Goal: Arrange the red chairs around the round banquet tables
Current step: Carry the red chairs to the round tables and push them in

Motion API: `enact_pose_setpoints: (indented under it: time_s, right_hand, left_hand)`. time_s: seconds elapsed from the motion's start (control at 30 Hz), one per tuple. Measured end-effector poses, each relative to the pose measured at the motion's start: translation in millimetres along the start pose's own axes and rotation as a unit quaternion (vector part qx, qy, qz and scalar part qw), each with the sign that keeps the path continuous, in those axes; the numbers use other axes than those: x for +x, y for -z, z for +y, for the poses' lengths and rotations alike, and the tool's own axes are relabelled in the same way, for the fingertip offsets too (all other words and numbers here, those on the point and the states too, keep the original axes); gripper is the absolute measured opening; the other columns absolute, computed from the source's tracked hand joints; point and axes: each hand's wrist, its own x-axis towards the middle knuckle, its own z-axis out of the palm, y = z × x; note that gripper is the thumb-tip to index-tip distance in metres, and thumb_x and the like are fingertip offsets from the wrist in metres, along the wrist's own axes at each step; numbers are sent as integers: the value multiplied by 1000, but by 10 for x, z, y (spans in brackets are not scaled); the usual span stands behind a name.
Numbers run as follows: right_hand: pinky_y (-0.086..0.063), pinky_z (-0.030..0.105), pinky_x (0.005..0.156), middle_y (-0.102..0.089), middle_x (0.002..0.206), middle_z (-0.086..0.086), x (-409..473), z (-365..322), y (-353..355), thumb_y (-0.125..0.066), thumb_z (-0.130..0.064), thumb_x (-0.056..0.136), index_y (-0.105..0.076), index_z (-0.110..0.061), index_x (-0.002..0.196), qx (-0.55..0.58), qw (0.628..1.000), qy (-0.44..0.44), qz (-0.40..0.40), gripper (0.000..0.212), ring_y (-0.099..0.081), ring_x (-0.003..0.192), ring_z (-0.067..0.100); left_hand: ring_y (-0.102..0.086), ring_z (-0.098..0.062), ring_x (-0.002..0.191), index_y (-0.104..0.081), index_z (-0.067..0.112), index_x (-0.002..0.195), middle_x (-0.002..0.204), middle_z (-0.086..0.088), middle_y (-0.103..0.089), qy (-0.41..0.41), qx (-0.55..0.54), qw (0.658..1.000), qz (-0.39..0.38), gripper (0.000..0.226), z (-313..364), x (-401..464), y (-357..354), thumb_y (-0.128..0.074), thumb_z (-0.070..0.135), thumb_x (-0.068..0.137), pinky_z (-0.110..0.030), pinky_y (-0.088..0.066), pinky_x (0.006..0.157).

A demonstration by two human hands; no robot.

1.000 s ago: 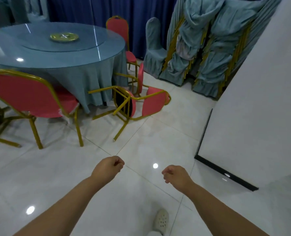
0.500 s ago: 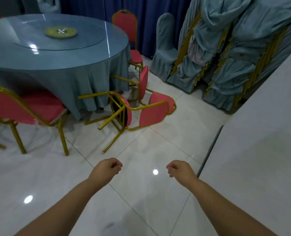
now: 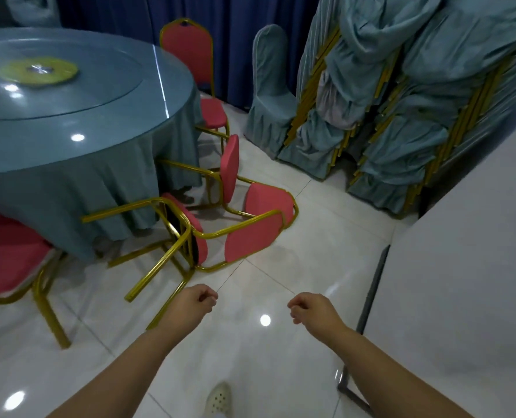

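Reaching forward over the pale tiled floor (image 3: 281, 267), both bare forearms extend from the bottom of the head view. Left hand (image 3: 192, 303): fingers curled into a loose fist, holding nothing. Right hand (image 3: 312, 307): likewise curled, holding nothing. The two hands are apart from each other and touch no chair.

Just beyond the hands, a tipped red chair (image 3: 217, 236) lies on its side, gold legs pointing left toward the table, backrest toward the right. A second tipped red chair (image 3: 244, 188) lies just behind it; whether the two frames touch cannot be told. Both sit beside the round banquet table (image 3: 69, 131), draped in blue-green cloth with a glass turntable and a yellow-green disc (image 3: 38, 69) at its centre.

An upright red chair (image 3: 196, 73) stands at the table's far side. Another upright red chair (image 3: 6, 260) stands at the left edge, seat partly under the cloth.

At right rear, stacks of cloth-covered chairs (image 3: 401, 101) lean near a dark blue curtain (image 3: 220, 25). A white panel (image 3: 462, 267) fills the right side. A pale shoe (image 3: 219, 399) shows at bottom.
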Motion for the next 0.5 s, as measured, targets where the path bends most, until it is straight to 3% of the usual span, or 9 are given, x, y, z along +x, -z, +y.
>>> enact_pose_setpoints:
  time_s: [0.2,0.37,0.5]
  right_hand:
    - [-49,15,68,-65,82,-5,789,-131,595,-51,-11,93,-63,-19,92,21,999,-16,19,14,-65,73,6]
    - [-52,25,75,-66,87,0,1596,-49,1180,-52,-12,92,-64,-17,94,12,1000,-23,11,13,-66,76,10]
    - [-51,26,74,-66,85,-1,2297,12,1683,-53,-11,92,-64,-18,91,7,1000,-14,0,13,-66,75,11]
  left_hand:
    - [-61,-11,84,-63,20,92,87,2,-65,-14,35,999,-9,10,637,1017,-17,-54,17,94,-22,-45,65]
    - [-60,-8,80,-63,24,89,83,7,-64,-22,62,998,-25,11,1045,1846,-253,-55,18,93,-21,-45,65]
    - [-59,-13,76,-59,29,75,77,6,-64,-7,49,999,-11,19,1438,2437,-489,-57,17,90,-31,-48,69]
